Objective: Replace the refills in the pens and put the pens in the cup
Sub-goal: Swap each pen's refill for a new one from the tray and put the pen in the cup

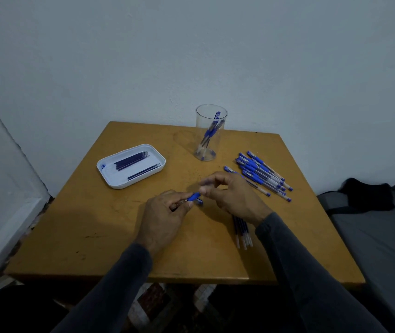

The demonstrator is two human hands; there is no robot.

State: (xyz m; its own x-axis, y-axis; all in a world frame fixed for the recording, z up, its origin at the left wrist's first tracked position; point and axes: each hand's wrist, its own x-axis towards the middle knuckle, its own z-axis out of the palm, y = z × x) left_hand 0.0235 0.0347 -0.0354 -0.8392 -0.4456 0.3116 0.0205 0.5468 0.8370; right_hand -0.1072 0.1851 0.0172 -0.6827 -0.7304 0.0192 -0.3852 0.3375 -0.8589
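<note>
A pen is held between both hands at the centre of the frame, above the wooden surface.

The left hand is curled round the pen, whose blue grip section is seen protruding from the fingers; the right hand is closed at the fingertips on the pen's far end, though what exactly is pinched there cannot be told. A clear cup is stood upper centre, with pens leaning inside it. A pile of capped blue pens is laid right of centre. A white tray holding dark refills is placed at left of centre. A few loose refills are laid by the right wrist, partly hidden.
</note>
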